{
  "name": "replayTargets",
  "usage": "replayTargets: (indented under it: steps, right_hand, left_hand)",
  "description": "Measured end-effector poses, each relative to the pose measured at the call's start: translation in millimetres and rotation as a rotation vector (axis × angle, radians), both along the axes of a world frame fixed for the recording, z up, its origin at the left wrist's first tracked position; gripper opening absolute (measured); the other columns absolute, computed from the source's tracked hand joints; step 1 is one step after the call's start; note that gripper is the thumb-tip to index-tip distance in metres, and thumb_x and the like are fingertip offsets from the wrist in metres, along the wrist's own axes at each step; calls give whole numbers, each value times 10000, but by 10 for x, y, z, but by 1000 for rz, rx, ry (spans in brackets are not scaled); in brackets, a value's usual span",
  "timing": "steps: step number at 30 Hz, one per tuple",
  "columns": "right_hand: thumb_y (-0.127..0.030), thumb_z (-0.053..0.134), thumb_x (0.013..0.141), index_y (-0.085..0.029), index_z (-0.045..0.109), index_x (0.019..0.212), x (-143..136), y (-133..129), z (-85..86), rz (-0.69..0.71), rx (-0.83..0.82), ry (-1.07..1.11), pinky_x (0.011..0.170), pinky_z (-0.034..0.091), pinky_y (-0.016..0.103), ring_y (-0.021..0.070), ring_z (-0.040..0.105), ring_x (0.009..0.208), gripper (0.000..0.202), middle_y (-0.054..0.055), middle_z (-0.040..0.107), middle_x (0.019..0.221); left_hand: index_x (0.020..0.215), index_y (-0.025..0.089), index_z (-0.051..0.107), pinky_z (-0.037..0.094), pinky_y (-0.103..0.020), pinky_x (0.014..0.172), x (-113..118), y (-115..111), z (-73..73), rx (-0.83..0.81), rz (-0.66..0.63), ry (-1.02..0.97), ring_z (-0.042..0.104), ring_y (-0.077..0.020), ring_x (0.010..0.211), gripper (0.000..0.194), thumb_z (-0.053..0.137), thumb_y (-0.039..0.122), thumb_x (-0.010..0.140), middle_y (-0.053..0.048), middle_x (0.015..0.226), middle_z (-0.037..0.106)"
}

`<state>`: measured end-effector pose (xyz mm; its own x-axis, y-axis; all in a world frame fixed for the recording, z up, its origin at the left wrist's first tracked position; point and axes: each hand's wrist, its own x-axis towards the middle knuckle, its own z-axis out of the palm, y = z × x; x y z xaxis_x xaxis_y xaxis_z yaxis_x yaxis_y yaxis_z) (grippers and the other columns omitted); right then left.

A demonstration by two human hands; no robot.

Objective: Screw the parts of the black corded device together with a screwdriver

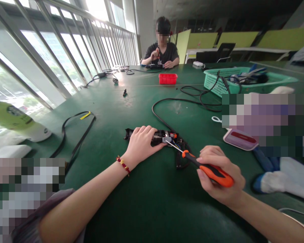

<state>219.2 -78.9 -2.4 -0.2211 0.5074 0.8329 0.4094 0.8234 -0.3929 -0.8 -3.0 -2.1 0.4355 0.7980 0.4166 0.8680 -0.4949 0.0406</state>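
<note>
On the green table lies an opened black power tool [158, 137] with its inner parts and wires exposed and a black cord running off behind it. My left hand [142, 143] is wrapped over its body, thumb beside a small grey part [167, 139]. My right hand [223, 173] grips a screwdriver [214, 173] by its orange and black handle. The shaft points up and left, and its tip meets or nearly touches the grey part; contact is hard to tell. A black handle-shaped piece [180, 160] shows below the screwdriver's shaft.
A red tray [168, 79] and a small black part [125, 92] stand farther back. At right are a green basket [212, 81] of tools and a coiled black cord [200, 92]. Across the table a person [162, 50] handles a similar tool. A black strap [78, 145] lies left.
</note>
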Motion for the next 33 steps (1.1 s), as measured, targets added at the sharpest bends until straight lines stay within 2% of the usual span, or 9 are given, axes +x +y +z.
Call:
replayTargets:
  steps: [6,11,18,29,33]
  right_hand:
    - [-76,586,686,-231,553,985,-15,10,-8,-18,12,21,627,481,393,191,563,649,339,-4,550,652]
    - [-102,575,709,-225,571,950,19,25,-49,-38,-67,41,668,475,385,195,573,711,271,16,580,722]
    - [-140,530,746,-183,569,983,64,46,-103,78,-35,83,680,450,403,208,551,734,245,31,562,727]
    - [-121,542,739,-181,560,1025,51,49,-97,113,-19,63,709,436,414,214,547,755,293,31,562,735]
    - [-241,500,794,-191,581,962,49,51,-105,87,-36,92,685,435,396,212,554,731,193,39,580,741]
  left_hand:
    - [940,165,577,400,-372,786,-5,2,8,-1,-9,1,560,-227,840,445,487,581,811,-67,893,621]
    - [946,159,578,402,-372,797,-3,-1,11,-15,-5,13,560,-228,855,458,489,587,808,-67,907,621]
    - [957,164,580,400,-371,806,-2,-1,6,-16,5,34,553,-224,862,460,469,588,818,-56,907,616]
    - [954,164,579,402,-364,801,-8,-1,3,-9,10,33,553,-220,861,460,463,589,822,-56,912,617]
    - [961,164,578,400,-364,805,-2,0,3,-11,10,36,550,-223,871,459,466,587,822,-58,918,617]
